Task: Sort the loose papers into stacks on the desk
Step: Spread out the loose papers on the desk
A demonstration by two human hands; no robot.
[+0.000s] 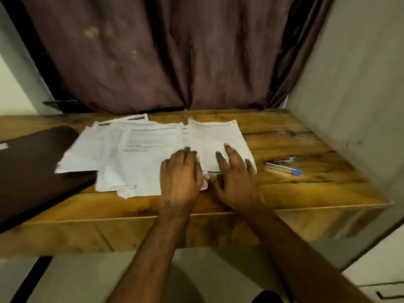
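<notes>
Wooden worktop (306,136), seen from above and in front. Loose papers (140,154) lie fanned and overlapping across the middle of it, reaching from near the back edge toward the front edge. The leftmost sheets overhang a dark closed laptop (32,162) that sits at the left edge.

One printed sheet (216,138) lies uppermost at the right side of the spread, slightly skewed, its far corners toward the back edge.

Left hand (181,173): palm down on the papers near the front edge, just left of that sheet; fingers bent at the knuckles, tips at the sheet's left border. Whether they pinch an edge I cannot tell.

Right hand (236,173): flat on the lower part of the printed sheet, fingers straight and spread, thumb reaching left toward the left hand. The two hands are just beside each other.

Two staplers with blue ends (284,166) lie right of the papers, toward the right edge, apart from both hands.

Brown curtain (175,55) hangs behind the back edge.
</notes>
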